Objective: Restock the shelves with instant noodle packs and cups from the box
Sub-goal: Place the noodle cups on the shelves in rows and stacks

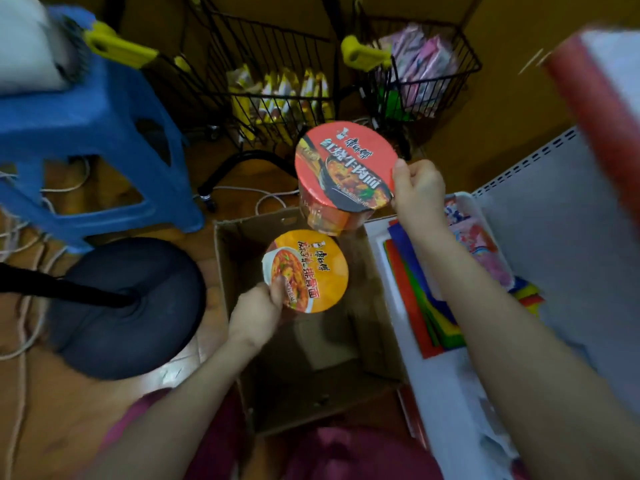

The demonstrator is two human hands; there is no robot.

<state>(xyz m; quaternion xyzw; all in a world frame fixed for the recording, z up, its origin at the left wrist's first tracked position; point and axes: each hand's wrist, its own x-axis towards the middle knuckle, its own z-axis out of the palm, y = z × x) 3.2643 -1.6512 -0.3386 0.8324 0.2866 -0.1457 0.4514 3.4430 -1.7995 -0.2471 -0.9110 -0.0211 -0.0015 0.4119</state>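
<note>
Head view: the open cardboard box [227, 268] sits on the floor below the left hand [256, 315] and the right hand [420, 194]. The white shelf [554, 271] lies just right of the right hand, and a blue stool [93, 133] stands well left of the left hand. The red-lidded noodle cup [344, 168] is above the box's far edge, gripped at its rim by the right hand, thumb on the lid. The orange-lidded noodle cup [308, 270] is lower, over the box, pinched at its near rim by the left hand.

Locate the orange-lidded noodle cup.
Head view, lower centre: the left hand grips the orange-lidded cup over the open cardboard box, below the red-lidded cup.
</note>
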